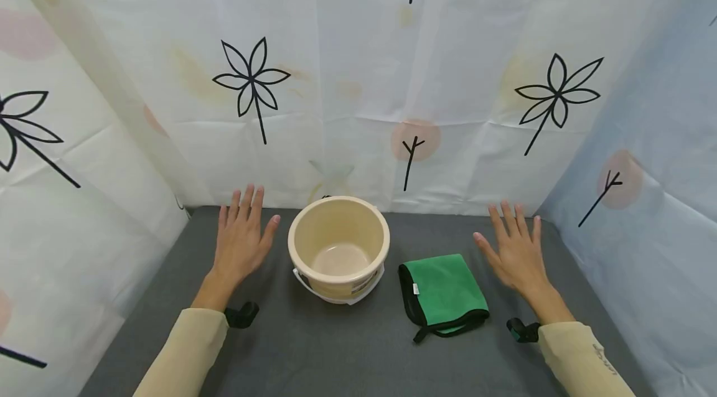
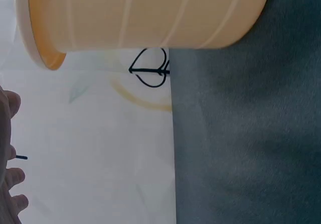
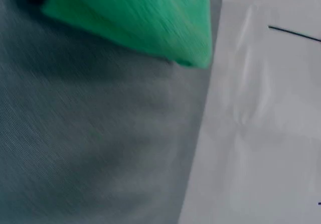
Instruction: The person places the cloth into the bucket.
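Between my hands a cream bucket stands upright, its inside bare and its white handle hanging down at the front. My left hand is to the left of it, fingers straight and spread, holding nothing. In the left wrist view the bucket shows from the side, with fingertips at the left edge. A folded green cloth with black edging and a small white tag lies right of the bucket. Beyond it on the right, my right hand has its fingers spread and holds nothing. The right wrist view shows the green cloth close up.
A dark grey cloth-covered table lies under everything. White printed curtains enclose it at the back, left and right, close behind the bucket and fingertips. Each wrist wears a black strap with a small device.
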{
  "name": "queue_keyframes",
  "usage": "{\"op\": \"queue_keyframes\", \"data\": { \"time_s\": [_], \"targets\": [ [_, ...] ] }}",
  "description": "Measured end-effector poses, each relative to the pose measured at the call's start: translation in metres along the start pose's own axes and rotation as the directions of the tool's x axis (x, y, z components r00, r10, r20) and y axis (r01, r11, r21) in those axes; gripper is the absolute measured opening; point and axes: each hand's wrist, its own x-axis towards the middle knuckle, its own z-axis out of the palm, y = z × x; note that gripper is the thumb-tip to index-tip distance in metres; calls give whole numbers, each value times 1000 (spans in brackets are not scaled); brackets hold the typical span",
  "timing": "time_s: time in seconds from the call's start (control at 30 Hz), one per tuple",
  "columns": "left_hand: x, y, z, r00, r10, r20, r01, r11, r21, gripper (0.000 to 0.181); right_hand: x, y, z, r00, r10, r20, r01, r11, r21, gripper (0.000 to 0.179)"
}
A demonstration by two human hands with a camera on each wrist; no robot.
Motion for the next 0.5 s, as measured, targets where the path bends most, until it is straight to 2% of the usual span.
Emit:
{"op": "queue_keyframes", "data": {
  "time_s": [0.13, 0.23, 0.33, 0.5],
  "targets": [
    [-6, 4, 6, 998, 9, -60, -17, 991, -131, 68, -9, -9, 14, 1000, -14, 6, 13, 996, 84, 73],
    [-11, 10, 10, 997, -6, -77, -13, 969, -245, 65, -15, -17, 26, 999, -3, 37, -2, 988, 157, 71],
    [-15, 17, 13, 998, -48, -51, 26, 930, -367, 63, -22, -23, 35, 993, 22, 112, -49, 969, 242, 72],
    [-19, 29, 19, 994, -103, 46, 112, 838, -535, 62, -31, -29, 46, 962, 24, 271, -116, 937, 330, 80]
  ]
}}
